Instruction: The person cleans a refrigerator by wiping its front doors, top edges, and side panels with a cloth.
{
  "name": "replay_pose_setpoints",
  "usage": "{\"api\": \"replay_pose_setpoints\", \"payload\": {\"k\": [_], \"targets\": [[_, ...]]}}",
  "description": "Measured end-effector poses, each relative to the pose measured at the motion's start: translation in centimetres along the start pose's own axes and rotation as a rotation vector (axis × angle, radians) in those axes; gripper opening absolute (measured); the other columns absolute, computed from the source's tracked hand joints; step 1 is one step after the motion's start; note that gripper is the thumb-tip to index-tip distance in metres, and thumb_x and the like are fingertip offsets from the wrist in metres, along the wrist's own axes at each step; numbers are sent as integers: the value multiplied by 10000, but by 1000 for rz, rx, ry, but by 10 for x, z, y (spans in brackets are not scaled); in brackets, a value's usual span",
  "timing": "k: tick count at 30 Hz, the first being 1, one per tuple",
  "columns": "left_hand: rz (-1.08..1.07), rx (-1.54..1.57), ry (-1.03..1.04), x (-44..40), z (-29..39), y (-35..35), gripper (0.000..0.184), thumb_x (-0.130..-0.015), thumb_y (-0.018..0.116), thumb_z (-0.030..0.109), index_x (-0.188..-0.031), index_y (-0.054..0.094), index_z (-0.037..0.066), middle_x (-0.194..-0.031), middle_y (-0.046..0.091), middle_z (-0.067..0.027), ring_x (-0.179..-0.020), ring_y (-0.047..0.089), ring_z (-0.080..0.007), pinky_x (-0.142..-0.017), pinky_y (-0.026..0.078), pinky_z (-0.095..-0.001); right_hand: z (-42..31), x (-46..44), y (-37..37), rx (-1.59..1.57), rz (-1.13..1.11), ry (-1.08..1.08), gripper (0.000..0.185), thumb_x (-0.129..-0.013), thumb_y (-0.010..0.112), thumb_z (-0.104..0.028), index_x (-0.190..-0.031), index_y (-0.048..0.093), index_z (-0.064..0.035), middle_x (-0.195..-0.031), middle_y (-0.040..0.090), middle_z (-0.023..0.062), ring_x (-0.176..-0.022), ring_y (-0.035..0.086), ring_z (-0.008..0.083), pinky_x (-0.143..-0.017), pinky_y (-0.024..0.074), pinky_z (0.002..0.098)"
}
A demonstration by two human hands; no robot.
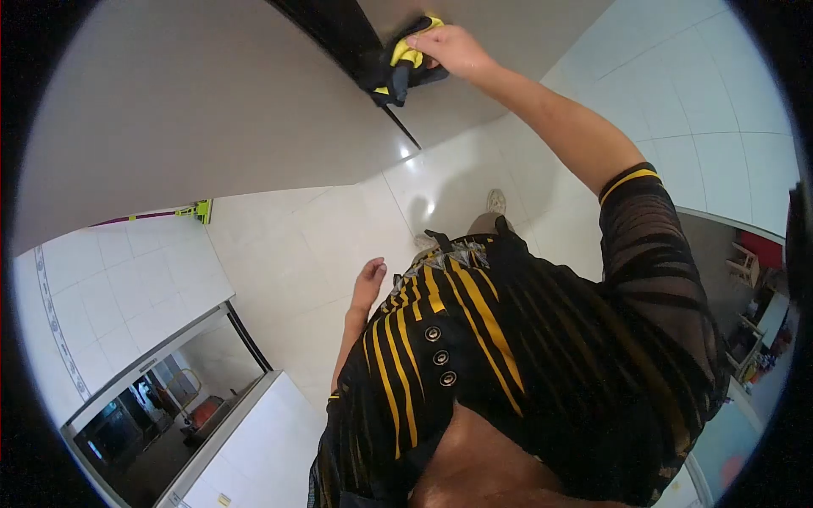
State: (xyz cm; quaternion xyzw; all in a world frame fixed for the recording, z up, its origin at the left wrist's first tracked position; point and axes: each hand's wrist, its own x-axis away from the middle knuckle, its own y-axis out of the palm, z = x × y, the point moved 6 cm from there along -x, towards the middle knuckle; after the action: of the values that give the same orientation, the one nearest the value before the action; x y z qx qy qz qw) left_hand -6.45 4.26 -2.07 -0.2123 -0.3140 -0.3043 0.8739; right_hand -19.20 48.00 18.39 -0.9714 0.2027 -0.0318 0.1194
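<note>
My right hand (457, 52) is raised at the top of the view, with its fingers closed on a yellow and dark grey cleaning cloth (402, 61). The bunched cloth lies against a tall grey-brown cabinet or appliance front (220, 93), beside its dark vertical strip (339, 38). Down by my left side hangs my left hand (370, 275), fingers loosely curved and apart from any object; I see nothing in it.
Pale glossy tiles form the floor (296, 245). A green-headed mop with a purple handle (201, 212) rests at the left by the white tiled wall (127, 279). A framed opening (169, 406) is at lower left. Shelving with items (754, 339) shows at far right.
</note>
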Motion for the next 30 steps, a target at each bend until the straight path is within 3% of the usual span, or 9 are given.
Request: {"api": "replay_pose_setpoints", "payload": {"k": [8, 14, 18, 20, 22, 26, 28, 29, 30], "targets": [[121, -75, 3, 8, -11, -40, 338, -861, 523, 216, -1117, 492, -2, -1015, 552, -70, -969, 483, -129, -869, 375, -255, 108, -20, 49, 187, -132, 51, 395, -769, 584, -385, -693, 636, 0, -540, 540, 111, -517, 535, 173, -546, 435, 321], [153, -4, -79, 44, -36, -19, 341, -859, 528, 216, -1121, 489, 2, -1031, 550, -65, -978, 482, -143, -886, 364, -264, 199, -23, 71, 439, -223, 312, 391, -753, 578, -397, -753, 644, -12, -716, 617, 155, -694, 595, 278, -649, 449, 352], [138, 151, -148, 53, -74, -7, 344, -858, 529, 211, -1127, 484, 2, -1046, 545, -68, -1002, 475, -148, -897, 356, -265, 188, -18, 40, 528, -202, 286, 364, -769, 556, -383, -807, 647, -32, -787, 630, 134, -769, 594, 294, -681, 450, 363], [140, 233, -144, 54, -95, -2, 353, -854, 534, 209, -1133, 478, 0, -1065, 538, -76, -1024, 469, -153, -908, 346, -264, 181, -24, 15, 752, -63, -169, 277, -779, 586, -315, -771, 652, -46, -598, 570, 54, -535, 537, 139, -512, 423, 280], [136, 289, -134, 57, -104, 3, 363, -854, 531, 208, -1141, 469, -6, -1078, 533, -83, -1031, 469, -159, -912, 344, -266, 150, -7, -25, 271, 15, 213, 255, -804, 567, -280, -833, 653, -41, -631, 569, 19, -551, 512, 97, -513, 409, 251], [100, 266, -190, 49, -109, 2, 360, -856, 522, 209, -1141, 470, -6, -1073, 536, -85, -1019, 474, -156, -901, 354, -266, 89, 0, -58, 281, 102, 19, 335, -779, 556, -363, -824, 656, -47, -655, 604, 76, -591, 558, 139, -539, 424, 278], [77, 236, -200, 47, -97, -2, 358, -856, 520, 208, -1140, 472, -4, -1066, 540, -86, -1011, 478, -154, -895, 359, -265, 93, -7, -56, 331, 84, 80, 275, -801, 578, -277, -829, 652, -13, -608, 543, -14, -535, 474, 62, -489, 384, 226], [78, 175, -176, 42, -90, -7, 357, -853, 526, 211, -1136, 477, -2, -1056, 545, -86, -1002, 483, -154, -890, 363, -263, 99, -7, -50, 298, 62, 132, 355, -766, 569, -379, -781, 653, -35, -604, 588, 85, -527, 546, 178, -498, 414, 307], [79, 113, -149, 38, -84, -12, 357, -851, 533, 215, -1132, 482, 1, -1047, 551, -86, -992, 489, -153, -884, 367, -262, 106, -10, -44, 299, 69, 137, 355, -766, 569, -379, -781, 653, -35, -604, 588, 85, -527, 546, 178, -498, 414, 307]]}}
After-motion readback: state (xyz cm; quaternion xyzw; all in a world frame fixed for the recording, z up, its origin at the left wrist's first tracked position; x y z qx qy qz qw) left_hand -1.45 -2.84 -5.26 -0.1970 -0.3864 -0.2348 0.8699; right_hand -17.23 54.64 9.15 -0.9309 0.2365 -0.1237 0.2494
